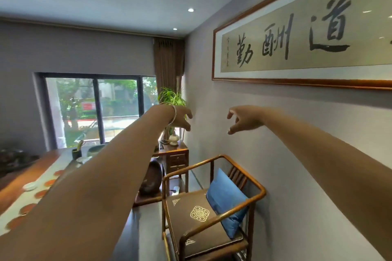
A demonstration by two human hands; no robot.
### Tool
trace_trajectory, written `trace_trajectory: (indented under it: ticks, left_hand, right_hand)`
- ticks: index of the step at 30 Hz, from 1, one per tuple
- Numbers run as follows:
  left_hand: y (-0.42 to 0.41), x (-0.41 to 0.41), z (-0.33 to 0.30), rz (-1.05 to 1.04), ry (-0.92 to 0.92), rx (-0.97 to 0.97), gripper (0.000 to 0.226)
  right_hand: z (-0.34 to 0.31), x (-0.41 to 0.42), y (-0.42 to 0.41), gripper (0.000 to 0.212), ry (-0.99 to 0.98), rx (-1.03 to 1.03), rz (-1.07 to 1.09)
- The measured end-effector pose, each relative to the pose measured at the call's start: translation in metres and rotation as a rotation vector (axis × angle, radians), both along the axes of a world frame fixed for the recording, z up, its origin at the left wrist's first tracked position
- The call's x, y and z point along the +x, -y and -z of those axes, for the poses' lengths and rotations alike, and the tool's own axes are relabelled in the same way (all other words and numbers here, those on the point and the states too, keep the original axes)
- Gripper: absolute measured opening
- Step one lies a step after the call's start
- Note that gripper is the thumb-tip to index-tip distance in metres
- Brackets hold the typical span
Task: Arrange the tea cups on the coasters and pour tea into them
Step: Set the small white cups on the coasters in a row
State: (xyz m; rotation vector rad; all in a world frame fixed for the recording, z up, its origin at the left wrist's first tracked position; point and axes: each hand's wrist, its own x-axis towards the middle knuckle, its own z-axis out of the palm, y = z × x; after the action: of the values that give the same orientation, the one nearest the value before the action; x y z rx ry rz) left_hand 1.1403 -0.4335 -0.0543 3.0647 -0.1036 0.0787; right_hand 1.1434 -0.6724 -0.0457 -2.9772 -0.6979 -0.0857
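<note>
- the worktop sits far to your left, at the edge of view, coasters along it, 1 tea cup among them.
- your left hand and right hand reach forward, each grip loosely spread, holding nothing.
- looking away, you risk knocking that cup.

The left arm covers much of the worktop, so only some of the round coasters show beside it. One small white cup sits near the left edge, too blurry to tell if anything is in it. The things at the far end of the worktop are too small to name. The framed writing and the chair are cut off by the picture's edges.
</note>
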Motion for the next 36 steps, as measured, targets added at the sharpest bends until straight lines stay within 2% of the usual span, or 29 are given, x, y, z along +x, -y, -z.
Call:
trace_trajectory:
  ticks: [9,14,19,24,32,36]
  left_hand:
    - [-0.096,0.052,-0.003,-0.379,-0.022,-0.057,0.059]
    - [-0.155,0.062,0.011,-0.557,-0.05,-0.099,0.058]
    - [-0.22,0.076,0.023,-0.658,-0.077,-0.057,0.06]
    - [-0.297,0.113,0.034,-0.702,-0.045,-0.081,0.061]
    - [-0.444,0.212,0.021,-0.7,0.013,-0.119,0.058]
    - [-0.509,0.25,0.022,-0.688,0.023,-0.119,0.055]
  right_hand:
    - [0.0,0.154,-0.109,0.065,-0.015,-0.049,-0.372]
    - [0.027,0.205,-0.187,0.065,-0.045,-0.084,-0.532]
    - [0.05,0.243,-0.268,0.065,-0.072,-0.077,-0.65]
    - [0.053,0.287,-0.351,0.068,-0.071,-0.086,-0.699]
    - [0.012,0.375,-0.495,0.068,0.004,-0.023,-0.701]
    - [0.013,0.407,-0.564,0.069,-0.016,-0.027,-0.731]
